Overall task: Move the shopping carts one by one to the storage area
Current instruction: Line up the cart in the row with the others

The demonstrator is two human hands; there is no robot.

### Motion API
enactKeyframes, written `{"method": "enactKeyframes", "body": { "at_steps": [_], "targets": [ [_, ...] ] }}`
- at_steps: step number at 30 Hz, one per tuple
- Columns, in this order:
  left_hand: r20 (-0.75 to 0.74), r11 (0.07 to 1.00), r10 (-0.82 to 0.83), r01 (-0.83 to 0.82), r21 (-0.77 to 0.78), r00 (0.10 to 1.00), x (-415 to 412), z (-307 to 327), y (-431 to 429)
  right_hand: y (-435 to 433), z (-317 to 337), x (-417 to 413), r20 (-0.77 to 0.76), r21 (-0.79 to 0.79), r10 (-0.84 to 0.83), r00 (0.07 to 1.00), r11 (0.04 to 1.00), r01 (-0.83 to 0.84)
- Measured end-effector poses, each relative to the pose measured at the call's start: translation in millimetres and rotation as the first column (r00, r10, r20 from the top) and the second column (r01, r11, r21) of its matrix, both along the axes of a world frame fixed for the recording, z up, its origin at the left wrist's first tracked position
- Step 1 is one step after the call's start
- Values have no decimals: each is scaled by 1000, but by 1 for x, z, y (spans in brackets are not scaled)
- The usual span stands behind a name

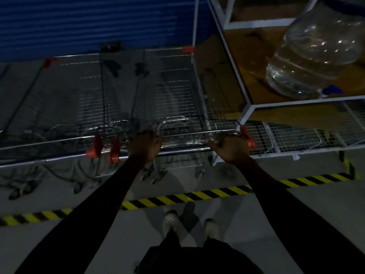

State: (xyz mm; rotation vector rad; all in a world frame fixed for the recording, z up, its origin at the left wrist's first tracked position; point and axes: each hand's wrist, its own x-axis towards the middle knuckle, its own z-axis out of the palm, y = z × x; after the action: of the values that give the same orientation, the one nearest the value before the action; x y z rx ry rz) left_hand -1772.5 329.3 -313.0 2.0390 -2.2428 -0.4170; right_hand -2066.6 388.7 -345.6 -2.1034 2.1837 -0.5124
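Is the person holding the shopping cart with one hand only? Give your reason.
No: the left hand and the right hand both grip the handle bar of the shopping cart.

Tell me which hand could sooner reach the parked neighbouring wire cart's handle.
Left. The left hand grips the held silver wire cart's handle nearest that cart's orange end cap; the right hand sits by the white metal rack.

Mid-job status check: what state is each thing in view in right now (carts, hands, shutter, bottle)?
Left hand: grips the right cart's handle bar.
Right hand: grips the same bar, near its orange end cap.
Right cart: basket looks empty, wheels past the striped floor tape.
Left cart: parked alongside, not held.
Water bottle: lies tilted on the white rack.
Blue shutter: down.
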Motion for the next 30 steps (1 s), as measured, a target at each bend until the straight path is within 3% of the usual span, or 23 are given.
{"method": "enactKeyframes", "body": {
  "at_steps": [7, 14, 21, 25, 30],
  "targets": [
    [-15, 995, 98, -98, -20, 995, -33, 6, 18, -7, -3, -34, -32, 144, 58, 998, 988, -53],
    [-16, 989, 150, -150, -3, 989, -39, 8, 35, 7, -10, -39, -27, 106, 53, 998, 993, -50],
    [-53, 1000, 1, -3, -25, 999, -45, 10, 53, 19, -8, -51, -97, 87, 24, 995, 996, -15],
    [27, 984, -161, 163, -72, 987, -43, 6, 61, 32, -5, -53, -119, 83, -4, 993, 996, 14],
    [41, 980, -197, 198, -22, 980, -29, 0, 67, 53, -2, -40, -158, 51, -49, 986, 997, 58]
  ]
}}
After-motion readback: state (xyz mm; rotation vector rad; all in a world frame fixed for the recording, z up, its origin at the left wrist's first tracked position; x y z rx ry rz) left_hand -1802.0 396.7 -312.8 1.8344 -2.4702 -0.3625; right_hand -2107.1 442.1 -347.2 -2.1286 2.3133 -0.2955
